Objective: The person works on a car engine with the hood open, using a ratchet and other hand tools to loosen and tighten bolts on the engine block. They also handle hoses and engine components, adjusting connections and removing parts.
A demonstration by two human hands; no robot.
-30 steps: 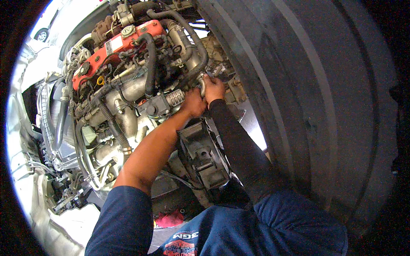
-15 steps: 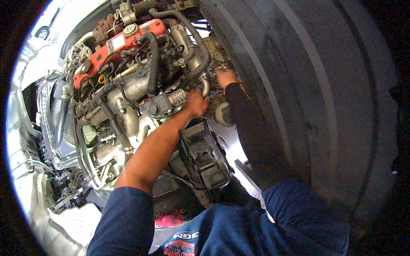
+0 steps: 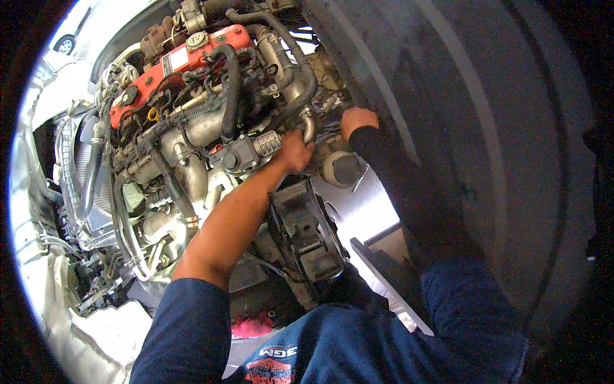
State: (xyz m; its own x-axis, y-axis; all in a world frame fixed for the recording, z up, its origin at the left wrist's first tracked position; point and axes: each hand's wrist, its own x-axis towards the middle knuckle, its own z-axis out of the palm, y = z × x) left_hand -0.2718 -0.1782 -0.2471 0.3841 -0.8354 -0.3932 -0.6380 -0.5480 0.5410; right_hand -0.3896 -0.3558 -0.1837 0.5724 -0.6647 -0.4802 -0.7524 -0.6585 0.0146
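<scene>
My left hand [image 3: 295, 151] grips the curved metal pipe [image 3: 307, 127] at the right end of an engine with a red valve cover [image 3: 144, 89]. A ribbed actuator housing [image 3: 239, 157] sits just left of that hand. To the right, my right hand [image 3: 359, 121] is curled near the edge of a dark panel [image 3: 486, 160]; what its fingers hold, if anything, is hidden. A round pale-and-dark part [image 3: 343, 171] shows beneath it. A black plastic bracket [image 3: 304, 232] lies below my left hand, between my forearms.
The radiator [image 3: 93, 173] and light bodywork [image 3: 48, 269] flank the engine on the left. A car wheel [image 3: 65, 45] shows at the upper left edge. A pink cloth [image 3: 251, 324] lies low, near my body. A dark angled rail [image 3: 387, 278] is under my right forearm.
My right hand has left the curved pipe and moved right, uncovering the round part below. My left hand has stayed at the pipe, shifting only slightly.
</scene>
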